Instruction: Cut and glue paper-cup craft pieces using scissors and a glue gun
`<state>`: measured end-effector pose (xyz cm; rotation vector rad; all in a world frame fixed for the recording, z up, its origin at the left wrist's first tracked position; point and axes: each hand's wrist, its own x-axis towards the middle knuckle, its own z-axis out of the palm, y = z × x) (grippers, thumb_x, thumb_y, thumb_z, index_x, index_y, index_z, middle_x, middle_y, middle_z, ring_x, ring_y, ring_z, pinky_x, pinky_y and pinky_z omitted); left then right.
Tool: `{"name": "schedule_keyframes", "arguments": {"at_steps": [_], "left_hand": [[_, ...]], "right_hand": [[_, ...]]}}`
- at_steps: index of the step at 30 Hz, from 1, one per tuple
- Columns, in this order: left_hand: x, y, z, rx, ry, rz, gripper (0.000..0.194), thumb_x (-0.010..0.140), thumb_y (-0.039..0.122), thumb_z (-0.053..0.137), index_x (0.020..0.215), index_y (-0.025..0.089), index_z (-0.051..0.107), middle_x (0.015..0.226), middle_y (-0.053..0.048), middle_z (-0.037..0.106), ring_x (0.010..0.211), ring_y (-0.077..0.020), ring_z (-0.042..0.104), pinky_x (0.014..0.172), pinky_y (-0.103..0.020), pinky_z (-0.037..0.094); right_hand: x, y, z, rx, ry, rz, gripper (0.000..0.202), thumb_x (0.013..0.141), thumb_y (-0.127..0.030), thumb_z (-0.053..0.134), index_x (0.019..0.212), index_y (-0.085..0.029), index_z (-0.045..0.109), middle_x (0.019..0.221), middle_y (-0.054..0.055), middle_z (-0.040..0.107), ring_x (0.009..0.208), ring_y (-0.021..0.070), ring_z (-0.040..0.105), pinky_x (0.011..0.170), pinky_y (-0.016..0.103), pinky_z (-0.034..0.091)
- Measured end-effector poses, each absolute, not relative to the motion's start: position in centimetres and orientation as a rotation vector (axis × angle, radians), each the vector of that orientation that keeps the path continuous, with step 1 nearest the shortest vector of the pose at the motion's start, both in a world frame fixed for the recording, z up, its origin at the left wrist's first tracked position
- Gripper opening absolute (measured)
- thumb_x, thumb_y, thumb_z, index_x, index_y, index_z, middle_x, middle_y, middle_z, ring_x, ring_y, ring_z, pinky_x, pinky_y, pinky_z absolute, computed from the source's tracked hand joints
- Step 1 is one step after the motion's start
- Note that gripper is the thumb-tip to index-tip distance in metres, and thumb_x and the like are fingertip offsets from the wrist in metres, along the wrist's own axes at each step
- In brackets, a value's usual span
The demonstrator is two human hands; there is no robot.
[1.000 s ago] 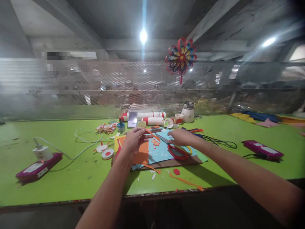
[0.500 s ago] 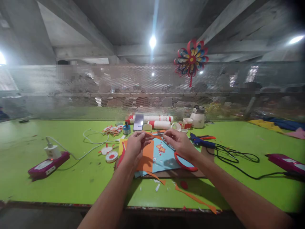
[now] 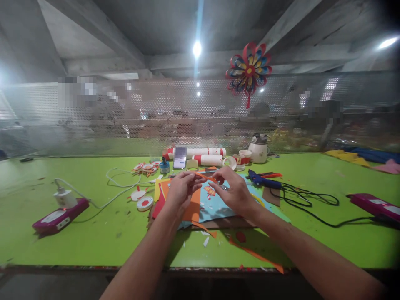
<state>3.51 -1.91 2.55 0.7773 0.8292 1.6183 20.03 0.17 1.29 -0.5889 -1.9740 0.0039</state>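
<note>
My left hand (image 3: 182,189) pinches one end of an orange paper strip (image 3: 204,177) above the paper pile. At the strip's other end, the curled fingers of my right hand (image 3: 234,189) grip it, with the thumb a little apart. Part of a scissors handle with a yellow inner side (image 3: 258,200) shows behind my right wrist; whether that hand still bears the scissors is hidden. Underneath lie light blue paper (image 3: 215,210) and orange paper (image 3: 191,212), with a small orange-red cutout (image 3: 209,190) on the blue sheet.
Behind the papers stand a phone (image 3: 180,158), a blue glue bottle (image 3: 164,166), stacked paper cups (image 3: 208,160) and a kettle-like jug (image 3: 258,149). A blue glue gun (image 3: 264,180) trails its cord rightward. Power strips (image 3: 61,216) flank both sides; decorated discs (image 3: 145,203) lie left.
The red scissors handle under my right hand has swung behind the wrist, showing yellow. My right fingers have moved onto the strip. The view has shifted slightly.
</note>
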Motion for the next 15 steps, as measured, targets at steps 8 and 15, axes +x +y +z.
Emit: {"name": "schedule_keyframes", "arguments": {"at_steps": [8,15], "left_hand": [[3.47,-1.9,2.63,0.748,0.823,1.592,0.015,0.075,0.003,0.059,0.065,0.013,0.057,0.06,-0.005,0.067,0.061,-0.0146,0.07,0.051,-0.017,0.049],[3.67,-2.06,2.81,0.766,0.846,1.574,0.016,0.077,0.003,0.057,0.064,0.013,0.056,0.057,-0.004,0.065,0.058,-0.0143,0.069,0.051,-0.017,0.048]], "right_hand": [[20.33,-0.29,1.19,-0.567,-1.942,-0.073,0.004,0.088,-0.018,0.056,0.089,-0.02,0.053,0.079,0.003,0.055,0.07,0.0175,0.053,0.066,0.033,0.046],[20.63,-0.07,0.99,-0.516,-1.967,-0.072,0.007,0.088,-0.015,0.054,0.086,-0.021,0.056,0.083,0.006,0.057,0.082,0.0218,0.054,0.073,0.037,0.047]]}}
